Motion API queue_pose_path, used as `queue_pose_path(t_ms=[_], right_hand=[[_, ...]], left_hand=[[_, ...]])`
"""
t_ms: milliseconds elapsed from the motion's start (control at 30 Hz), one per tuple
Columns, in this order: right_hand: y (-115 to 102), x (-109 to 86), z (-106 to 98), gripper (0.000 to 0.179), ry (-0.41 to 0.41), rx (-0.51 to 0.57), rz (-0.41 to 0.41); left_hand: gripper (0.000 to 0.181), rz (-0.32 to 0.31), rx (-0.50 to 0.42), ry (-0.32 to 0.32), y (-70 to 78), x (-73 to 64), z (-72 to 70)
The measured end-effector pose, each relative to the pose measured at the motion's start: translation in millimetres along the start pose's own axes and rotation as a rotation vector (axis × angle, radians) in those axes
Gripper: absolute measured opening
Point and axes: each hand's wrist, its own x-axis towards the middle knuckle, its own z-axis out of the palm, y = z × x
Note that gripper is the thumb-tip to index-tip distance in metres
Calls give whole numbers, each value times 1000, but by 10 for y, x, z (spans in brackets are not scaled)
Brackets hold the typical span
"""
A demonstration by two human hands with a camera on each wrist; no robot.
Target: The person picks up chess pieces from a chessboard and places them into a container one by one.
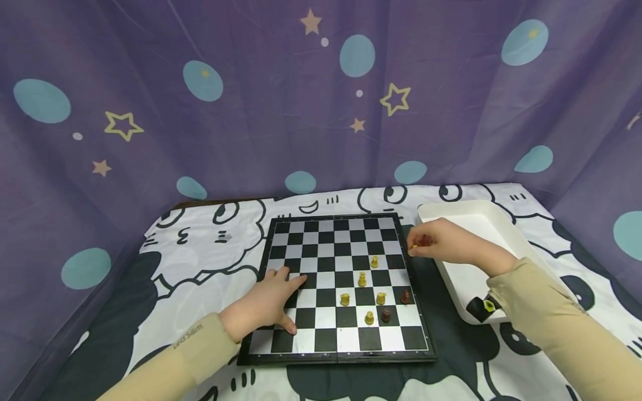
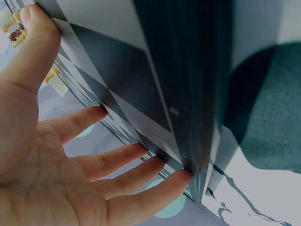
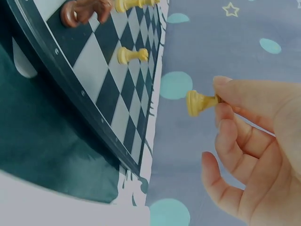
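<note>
A black-and-white chessboard (image 1: pixel 326 250) lies in front of me. My left hand (image 1: pixel 266 301) rests on its left side with fingers and thumb spread. In the left wrist view, the fingertips (image 2: pixel 181 178) touch the squares near the frame. Just past the board's right edge, my right hand (image 1: pixel 443 239) pinches a yellow chess piece (image 3: pixel 200 102) between thumb and finger, its base outward and its top hidden. Several yellow chess pieces (image 1: pixel 362 279) stand on the right half of the board, along with two brown chess pieces (image 1: pixel 405 297) closer to me.
To the right of the board sits a white tray (image 1: pixel 473 207), partly under my right forearm. A black item (image 1: pixel 480 309) with a yellow-green mark lies in its near end. A cartoon-printed cloth (image 1: pixel 210 245) covers the table, and a purple curtain (image 1: pixel 271 122) hangs behind.
</note>
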Motion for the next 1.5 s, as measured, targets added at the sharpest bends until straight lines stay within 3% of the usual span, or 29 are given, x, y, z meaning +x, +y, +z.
queue_pose_path(t_ms=[433,800,1500], right_hand=[[212,-175,-252,5,124,-7,62],[530,-276,-381,4,161,-40,188],[1127,-286,-278,11,177,-22,381]], left_hand=[[101,2,3,-3,14,-9,-9],[101,4,-1,-5,15,-19,-18],[101,4,6,0,11,-4,3]])
